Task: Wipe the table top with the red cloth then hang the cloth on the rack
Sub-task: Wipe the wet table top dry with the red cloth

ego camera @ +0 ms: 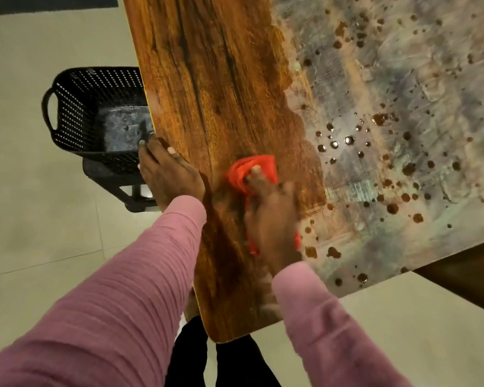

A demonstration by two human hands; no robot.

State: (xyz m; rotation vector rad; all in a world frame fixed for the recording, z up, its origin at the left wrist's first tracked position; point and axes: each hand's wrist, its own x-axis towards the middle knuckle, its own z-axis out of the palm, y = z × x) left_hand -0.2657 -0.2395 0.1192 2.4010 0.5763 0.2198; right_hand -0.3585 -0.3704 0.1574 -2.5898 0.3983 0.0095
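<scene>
The red cloth [242,173] lies bunched on the desk [207,79] under your right hand [271,219], its folds showing ahead of your fingertips [255,169] and a strip of it poking out at the heel of the palm. That hand lies flat on the cloth with the fingers stretched forward and pressing down rather than curled round it, though the blur there hides the thumb. Under and to the left of it the wood shows bare, brown and glossy. Just to its right begins a pale, streaky film [403,79] that covers the rest of the top, dotted with dark brown drops [393,208] and a few shiny beads of liquid. Your left hand [169,174] rests at the desk's left edge, near the cloth but apart from it, fingers relaxed and holding nothing, their tips reaching past the edge. Beyond those tips, beside the desk, a black perforated basket [78,107] with a loop handle sits on a dark stool [109,174] on the pale tiled floor [39,233]. Both forearms wear pink ribbed sleeves [118,303] — and dark trousers [190,361] show below the desk's near corner.
</scene>
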